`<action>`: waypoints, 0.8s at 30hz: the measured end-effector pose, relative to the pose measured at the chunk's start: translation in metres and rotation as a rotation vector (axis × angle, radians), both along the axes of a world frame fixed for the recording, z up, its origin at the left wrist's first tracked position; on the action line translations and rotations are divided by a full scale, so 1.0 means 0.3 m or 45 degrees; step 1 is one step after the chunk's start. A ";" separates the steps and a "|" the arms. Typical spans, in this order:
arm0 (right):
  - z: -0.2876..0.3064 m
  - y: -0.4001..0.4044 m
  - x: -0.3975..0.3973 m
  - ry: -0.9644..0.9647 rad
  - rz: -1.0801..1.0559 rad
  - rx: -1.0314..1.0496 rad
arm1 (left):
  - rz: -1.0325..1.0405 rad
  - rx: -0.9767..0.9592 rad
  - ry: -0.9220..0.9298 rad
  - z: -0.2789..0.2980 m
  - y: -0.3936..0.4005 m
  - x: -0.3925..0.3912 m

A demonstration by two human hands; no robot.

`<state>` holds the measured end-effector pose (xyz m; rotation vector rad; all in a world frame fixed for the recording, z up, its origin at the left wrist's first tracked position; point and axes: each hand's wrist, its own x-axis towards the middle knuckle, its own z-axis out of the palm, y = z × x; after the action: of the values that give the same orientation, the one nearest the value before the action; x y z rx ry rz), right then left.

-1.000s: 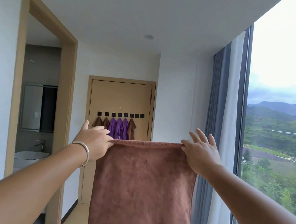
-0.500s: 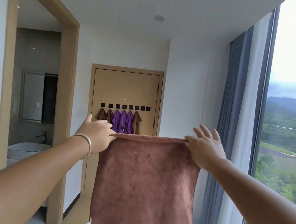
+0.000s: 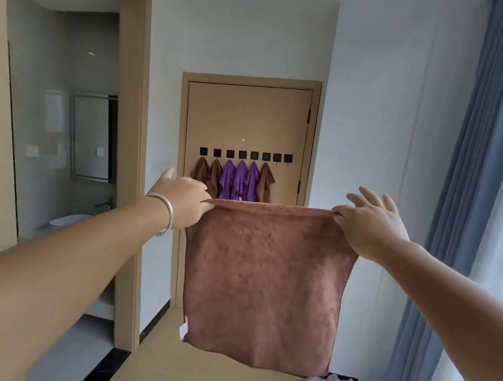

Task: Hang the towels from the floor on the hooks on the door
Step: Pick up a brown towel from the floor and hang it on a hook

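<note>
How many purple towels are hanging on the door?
3. The purple towels hang side by side on the door, on the third, fourth and fifth hooks from the left, between brown ones. The held brown towel hides their lower ends.

Brown towel (image 3: pixel 263 287) fuzzy cloth; door (image 3: pixel 246 119) matt wood; bracelet (image 3: pixel 166 211) shiny metal.

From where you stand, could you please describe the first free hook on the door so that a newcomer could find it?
Look at the tan wooden door at the corridor's end, which bears a row of eight small black square hooks. Six hold hanging cloths: two brown, three purple, one brown. The first free hook is seventh from the left, right of that last brown cloth, and bare like its right neighbour.
</note>
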<state>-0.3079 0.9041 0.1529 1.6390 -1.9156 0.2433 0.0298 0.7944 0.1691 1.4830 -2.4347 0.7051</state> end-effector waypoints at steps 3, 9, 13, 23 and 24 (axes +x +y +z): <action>-0.020 -0.129 -0.039 0.015 0.005 0.024 | 0.006 0.000 0.022 0.009 -0.137 -0.032; -0.034 -0.392 -0.132 0.005 -0.021 0.018 | -0.032 0.016 0.013 -0.001 -0.437 -0.112; -0.034 -0.604 -0.199 0.045 -0.069 0.014 | -0.064 0.015 -0.001 -0.027 -0.668 -0.174; 0.006 -1.245 -0.273 0.031 -0.086 0.010 | -0.119 0.029 0.040 -0.005 -1.333 -0.252; 0.001 -1.301 -0.282 0.022 -0.086 0.005 | -0.124 0.035 0.059 -0.003 -1.395 -0.260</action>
<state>-0.3923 0.5139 0.1533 1.5705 -1.9558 0.1981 -0.0481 0.3758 0.1683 1.3637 -2.4717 0.6135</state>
